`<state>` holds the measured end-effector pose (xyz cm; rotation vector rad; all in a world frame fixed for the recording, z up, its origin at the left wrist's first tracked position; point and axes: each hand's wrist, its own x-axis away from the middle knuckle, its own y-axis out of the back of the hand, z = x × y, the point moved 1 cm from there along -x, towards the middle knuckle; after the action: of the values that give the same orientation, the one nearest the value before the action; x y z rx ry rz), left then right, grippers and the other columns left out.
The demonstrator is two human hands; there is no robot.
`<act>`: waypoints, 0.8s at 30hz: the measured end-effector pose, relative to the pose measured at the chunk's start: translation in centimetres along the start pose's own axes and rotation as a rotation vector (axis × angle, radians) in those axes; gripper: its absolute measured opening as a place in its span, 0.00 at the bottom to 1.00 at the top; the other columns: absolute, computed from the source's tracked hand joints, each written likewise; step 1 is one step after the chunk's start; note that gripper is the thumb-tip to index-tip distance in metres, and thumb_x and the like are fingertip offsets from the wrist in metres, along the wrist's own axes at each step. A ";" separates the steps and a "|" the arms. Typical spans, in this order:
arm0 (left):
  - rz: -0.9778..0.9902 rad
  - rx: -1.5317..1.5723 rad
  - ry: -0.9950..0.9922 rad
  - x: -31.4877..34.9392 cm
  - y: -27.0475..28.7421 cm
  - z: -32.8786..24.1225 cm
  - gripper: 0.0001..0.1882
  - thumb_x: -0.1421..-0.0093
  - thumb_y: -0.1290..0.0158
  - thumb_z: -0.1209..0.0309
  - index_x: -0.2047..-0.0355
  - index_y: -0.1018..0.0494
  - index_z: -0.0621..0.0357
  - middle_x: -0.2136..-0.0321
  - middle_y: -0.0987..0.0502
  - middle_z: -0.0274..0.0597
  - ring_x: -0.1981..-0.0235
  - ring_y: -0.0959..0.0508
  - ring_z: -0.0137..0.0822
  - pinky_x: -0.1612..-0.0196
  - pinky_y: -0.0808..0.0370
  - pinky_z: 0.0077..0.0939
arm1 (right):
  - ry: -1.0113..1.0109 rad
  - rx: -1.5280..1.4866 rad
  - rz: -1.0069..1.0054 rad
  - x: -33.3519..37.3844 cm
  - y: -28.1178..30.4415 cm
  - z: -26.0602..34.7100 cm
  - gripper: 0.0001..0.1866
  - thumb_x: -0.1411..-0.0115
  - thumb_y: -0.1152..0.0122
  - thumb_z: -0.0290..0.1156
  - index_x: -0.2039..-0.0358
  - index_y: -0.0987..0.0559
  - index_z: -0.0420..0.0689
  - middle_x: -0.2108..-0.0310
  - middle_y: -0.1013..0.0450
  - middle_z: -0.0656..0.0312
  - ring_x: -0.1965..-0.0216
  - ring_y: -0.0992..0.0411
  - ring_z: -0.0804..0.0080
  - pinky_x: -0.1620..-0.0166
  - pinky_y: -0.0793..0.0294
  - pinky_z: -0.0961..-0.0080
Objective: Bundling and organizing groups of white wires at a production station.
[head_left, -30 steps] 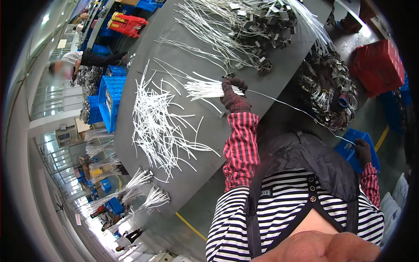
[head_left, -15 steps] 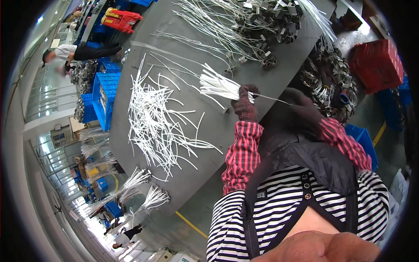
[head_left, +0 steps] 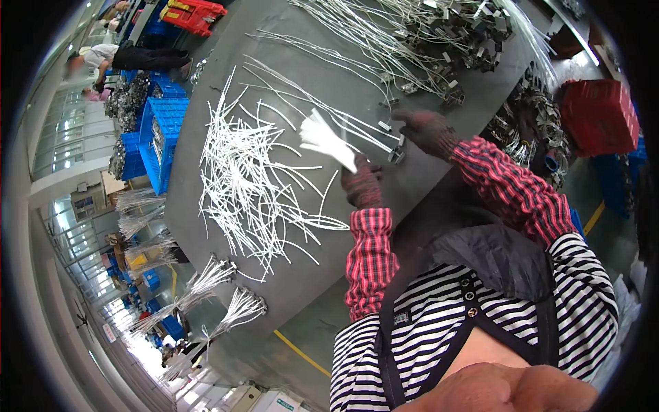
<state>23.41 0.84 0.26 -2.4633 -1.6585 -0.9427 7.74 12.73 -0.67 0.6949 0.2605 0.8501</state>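
In a dark glove, my left hand (head_left: 362, 184) is closed around one end of a bundle of short white tubes (head_left: 324, 139), which fan out toward the far left and are slightly blurred. My right hand (head_left: 429, 132), gloved too, is over the table to the right with its fingers stretched out and nothing visible in them. Just left of its fingertips lie a few white wires (head_left: 364, 129) with small metal-cased connectors (head_left: 397, 150) at their ends. A loose pile of white tubes (head_left: 247, 185) spreads over the table left of my left hand.
Many wires with metal connectors (head_left: 467, 34) are heaped at the table's far right. Two wire bundles (head_left: 240, 305) hang over its near left edge. A red crate (head_left: 597, 117) stands at right; blue crates (head_left: 165, 141) stand at left, near another person (head_left: 130, 60).
My right hand has moved left and forward over the table from beside its right edge. The thin strand stretched between my hands no longer shows. My left hand has shifted left and nearer with the tubes.
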 end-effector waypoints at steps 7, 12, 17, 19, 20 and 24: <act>0.376 0.554 -0.094 -1.3 1.2 0.0 0.09 0.38 0.47 0.72 0.60 0.28 0.65 0.73 0.24 0.45 0.75 0.21 0.37 0.71 0.21 0.30 | -0.003 0.377 0.160 -3.9 -3.6 0.0 0.18 0.47 0.37 0.42 0.58 0.20 0.46 0.64 0.22 0.48 0.59 0.23 0.46 0.57 0.23 0.52; 0.293 0.639 0.113 -0.3 -0.4 -1.3 0.11 0.38 0.45 0.69 0.61 0.28 0.65 0.70 0.23 0.44 0.72 0.21 0.38 0.69 0.20 0.32 | 0.377 0.221 -0.450 2.6 1.1 0.7 0.17 0.49 0.38 0.30 0.56 0.23 0.48 0.61 0.22 0.54 0.62 0.22 0.51 0.62 0.22 0.58; 0.323 0.172 -0.219 2.7 -4.2 -3.0 0.09 0.38 0.48 0.74 0.59 0.29 0.67 0.66 0.21 0.46 0.68 0.19 0.37 0.68 0.19 0.29 | 0.342 0.291 -0.032 6.1 3.7 2.5 0.18 0.47 0.41 0.28 0.53 0.23 0.52 0.59 0.23 0.56 0.61 0.22 0.53 0.61 0.21 0.58; 0.206 -0.360 -0.535 3.8 -5.4 -3.7 0.08 0.38 0.50 0.76 0.60 0.30 0.67 0.66 0.21 0.44 0.69 0.19 0.35 0.70 0.20 0.27 | 0.314 0.420 0.192 7.4 3.7 3.0 0.18 0.45 0.42 0.27 0.52 0.23 0.52 0.58 0.24 0.56 0.61 0.23 0.53 0.59 0.22 0.59; 0.142 -0.055 -0.262 3.6 -6.6 -3.8 0.07 0.38 0.50 0.70 0.66 0.30 0.62 0.74 0.25 0.39 0.75 0.24 0.33 0.74 0.26 0.27 | 0.267 0.349 0.275 8.5 3.7 2.9 0.17 0.45 0.42 0.28 0.53 0.22 0.52 0.58 0.24 0.56 0.60 0.23 0.52 0.58 0.22 0.59; -0.033 0.563 0.305 1.8 -10.0 -3.2 0.13 0.37 0.53 0.61 0.75 0.31 0.54 0.84 0.33 0.31 0.84 0.34 0.28 0.81 0.37 0.27 | -0.109 -0.381 0.301 16.4 5.6 -1.5 0.13 0.46 0.38 0.31 0.59 0.21 0.44 0.64 0.25 0.58 0.61 0.25 0.59 0.56 0.25 0.65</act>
<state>13.86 5.60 0.77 -1.8330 -1.5878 -0.6844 14.22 28.48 2.77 0.4252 -0.1084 1.1080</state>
